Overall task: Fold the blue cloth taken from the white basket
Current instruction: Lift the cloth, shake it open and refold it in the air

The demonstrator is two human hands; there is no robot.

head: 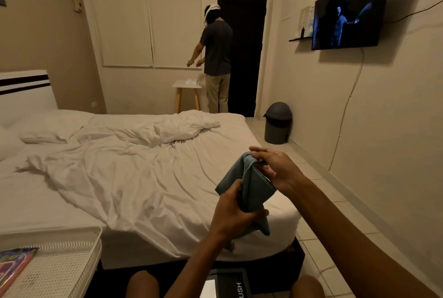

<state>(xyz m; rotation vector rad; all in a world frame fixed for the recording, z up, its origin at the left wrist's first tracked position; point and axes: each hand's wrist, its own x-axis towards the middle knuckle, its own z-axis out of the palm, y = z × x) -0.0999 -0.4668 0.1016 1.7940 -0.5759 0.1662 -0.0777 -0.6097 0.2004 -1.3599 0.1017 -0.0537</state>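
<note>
The blue cloth (254,185) hangs in the air over the near right corner of the bed, bunched and partly doubled over. My left hand (233,215) grips its lower part, and a tail of cloth droops below that hand. My right hand (275,168) pinches the upper edge between thumb and fingers. The white basket (62,271), with perforated walls, stands at the bottom left and holds a colourful flat item.
A bed (119,178) with rumpled white sheets fills the middle. A person (217,58) stands at a small table (187,86) by the far window. A grey bin (278,122) stands by the right wall under a wall television (347,15). My knees show at the bottom.
</note>
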